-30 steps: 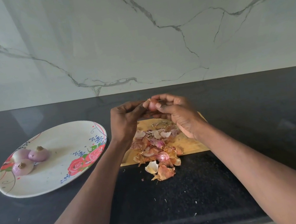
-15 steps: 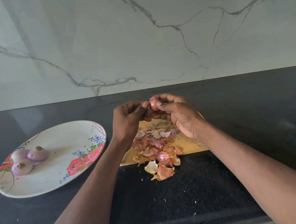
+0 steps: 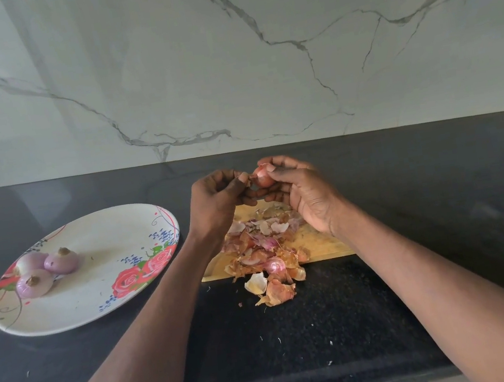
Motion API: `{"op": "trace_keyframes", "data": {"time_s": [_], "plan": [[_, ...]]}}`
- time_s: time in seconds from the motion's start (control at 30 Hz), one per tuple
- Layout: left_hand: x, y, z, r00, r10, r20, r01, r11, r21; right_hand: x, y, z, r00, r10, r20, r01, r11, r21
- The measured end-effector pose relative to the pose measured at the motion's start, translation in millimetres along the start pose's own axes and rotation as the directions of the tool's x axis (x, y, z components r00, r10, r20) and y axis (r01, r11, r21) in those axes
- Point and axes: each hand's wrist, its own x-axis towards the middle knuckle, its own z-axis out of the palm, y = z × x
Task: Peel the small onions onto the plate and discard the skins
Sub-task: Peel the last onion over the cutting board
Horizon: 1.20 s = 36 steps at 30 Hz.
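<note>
Onion (image 3: 263,178) looks small, firm and slippery, so right hand (image 3: 301,193) holds its round middle while left hand (image 3: 218,200) pinches thin, crackly skin.

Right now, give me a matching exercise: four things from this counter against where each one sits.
Things:
1. peeled onions
2. onion being peeled
3. skin pile
4. plate

Places:
A. held up between both hands
B. on the counter, left of the cutting board
C. on the plate's left side
D. spread over the board and spilling off its near edge

Pairs: 1-C, 2-A, 3-D, 4-B
</note>
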Motion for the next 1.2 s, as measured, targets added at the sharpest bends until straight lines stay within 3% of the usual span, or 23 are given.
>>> {"op": "trace_keyframes", "data": {"time_s": [0.23, 0.4, 0.47, 0.57, 0.67, 1.0, 1.1, 1.2], "plan": [[1.2, 1.8, -4.0, 0.99, -0.058, -0.126, 0.056, 0.998, -0.02, 1.0, -1.8, -3.5, 0.996, 0.012, -0.086, -0.008, 0.999, 0.047], [-2.6, 2.6, -3.9, 0.997, 0.011, -0.076, 0.017, 0.935, 0.353, 0.0, -2.2, -3.2, 0.999, 0.013, -0.05, -0.01, 0.999, 0.052], [-5.2, 6.1, -1.8, 0.998, 0.008, -0.063, 0.018, 0.918, 0.397, 0.4, -1.2, -3.2, 0.998, 0.02, -0.06, -0.017, 0.999, 0.05], [-2.1, 9.7, -3.8, 0.996, -0.086, -0.003, 0.086, 0.988, 0.132, -0.3, -1.0, -3.3, 0.998, 0.043, -0.049, -0.042, 0.999, 0.032], [0.8, 11.8, -7.2, 0.977, -0.173, 0.128, 0.192, 0.97, -0.15, -0.8, -0.2, -3.8, 0.999, 0.015, -0.039, -0.016, 1.0, -0.025], [0.4, 13.5, -6.7, 0.921, -0.308, 0.239, 0.378, 0.857, -0.35, -3.6, 4.5, -1.0, 0.989, -0.137, -0.062, 0.119, 0.964, -0.239], [1.4, 15.0, -7.7, 0.919, -0.337, 0.206, 0.394, 0.811, -0.432, -2.0, 7.8, -2.6, 0.969, -0.233, -0.086, 0.151, 0.827, -0.542], [2.3, 15.1, -10.2, 0.921, -0.342, 0.184, 0.389, 0.807, -0.445, -5.1, 11.1, 1.7, 0.941, -0.338, 0.001, 0.263, 0.732, -0.629]]}}
